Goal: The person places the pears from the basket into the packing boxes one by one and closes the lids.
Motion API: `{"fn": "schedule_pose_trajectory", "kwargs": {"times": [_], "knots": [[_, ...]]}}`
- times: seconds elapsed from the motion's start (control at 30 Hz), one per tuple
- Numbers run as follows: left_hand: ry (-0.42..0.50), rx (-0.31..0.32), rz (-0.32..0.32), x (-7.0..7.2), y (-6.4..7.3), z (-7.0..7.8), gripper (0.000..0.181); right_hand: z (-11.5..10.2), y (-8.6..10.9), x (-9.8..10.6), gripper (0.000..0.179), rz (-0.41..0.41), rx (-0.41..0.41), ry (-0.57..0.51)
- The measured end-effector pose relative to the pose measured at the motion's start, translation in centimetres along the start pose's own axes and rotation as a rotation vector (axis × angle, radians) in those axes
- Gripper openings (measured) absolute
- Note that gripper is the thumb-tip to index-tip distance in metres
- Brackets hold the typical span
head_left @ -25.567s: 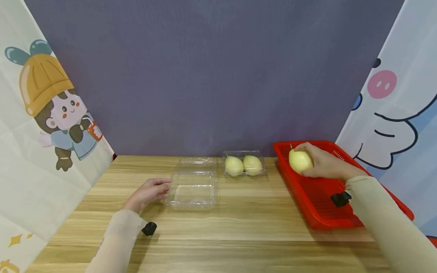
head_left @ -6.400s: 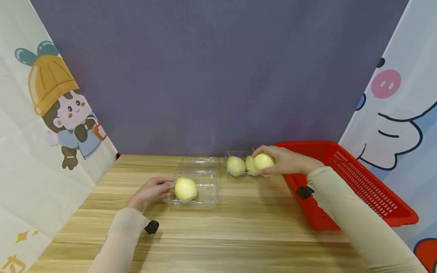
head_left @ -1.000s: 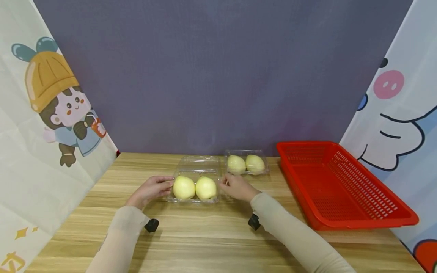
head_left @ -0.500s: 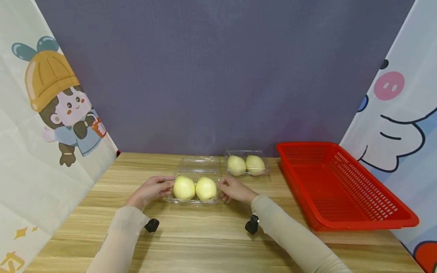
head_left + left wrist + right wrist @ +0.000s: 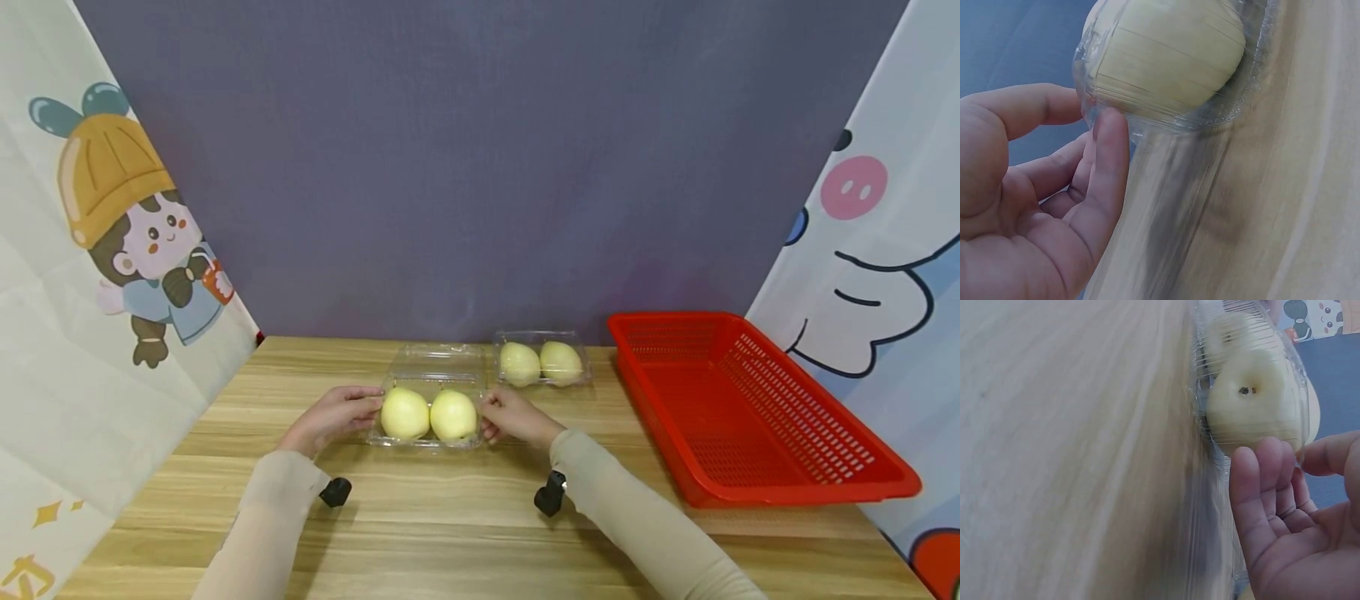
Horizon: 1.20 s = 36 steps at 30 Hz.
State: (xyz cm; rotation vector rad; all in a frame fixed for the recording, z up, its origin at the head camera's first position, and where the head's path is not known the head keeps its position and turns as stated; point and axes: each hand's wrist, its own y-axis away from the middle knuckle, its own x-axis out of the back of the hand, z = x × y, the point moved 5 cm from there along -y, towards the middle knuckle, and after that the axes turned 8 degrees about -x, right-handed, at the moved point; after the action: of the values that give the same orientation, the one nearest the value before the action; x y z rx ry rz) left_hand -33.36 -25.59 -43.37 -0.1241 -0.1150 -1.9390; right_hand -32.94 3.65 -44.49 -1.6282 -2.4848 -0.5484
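Note:
In the head view a clear plastic clamshell container [image 5: 438,363] lies with its lid folded back, away from me. Two pale yellow pears, a left one [image 5: 405,414] and a right one [image 5: 453,416], sit side by side in its base. My left hand [image 5: 330,419] pinches the left rim between thumb and fingers, as the left wrist view also shows beside the pear [image 5: 1166,56]. On the opposite side, my right hand [image 5: 521,417] pinches the right rim, its fingers below the pear [image 5: 1250,400] in the right wrist view.
Behind my right hand stands a second clear container [image 5: 543,337], its lid down over two pears. A red perforated plastic basket [image 5: 720,408] stands on the right of the wooden table [image 5: 435,533]. A grey-purple backdrop [image 5: 480,167] rises behind the table.
Over the earlier frames my right hand carried pears from the basket into the open container. Within the last second its fingers have settled on the right rim; my left hand stays put.

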Motion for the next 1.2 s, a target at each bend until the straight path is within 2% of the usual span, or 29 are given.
{"fn": "schedule_pose_trajectory", "kwargs": {"times": [0.5, 0.8, 0.93, 1.2], "knots": [[-0.002, -0.013, 0.016, -0.2, -1.8, -0.2, 0.054, -0.5, 0.4, -0.1, 0.014, 0.006, -0.010, 0.018], [0.129, 0.031, 0.046, -0.2, -2.9, -0.4, 0.061, -0.5, 0.4, -0.3, 0.014, -0.009, -0.008, 0.010], [0.201, 0.049, 0.051, -0.3, -3.1, -0.5, 0.061, -0.5, 0.4, -0.3, 0.013, -0.010, -0.008, 0.006], [0.274, 0.070, 0.051, -0.4, -3.1, -0.4, 0.058, -0.8, 0.7, -0.3, 0.012, -0.023, 0.013, -0.004]]}}
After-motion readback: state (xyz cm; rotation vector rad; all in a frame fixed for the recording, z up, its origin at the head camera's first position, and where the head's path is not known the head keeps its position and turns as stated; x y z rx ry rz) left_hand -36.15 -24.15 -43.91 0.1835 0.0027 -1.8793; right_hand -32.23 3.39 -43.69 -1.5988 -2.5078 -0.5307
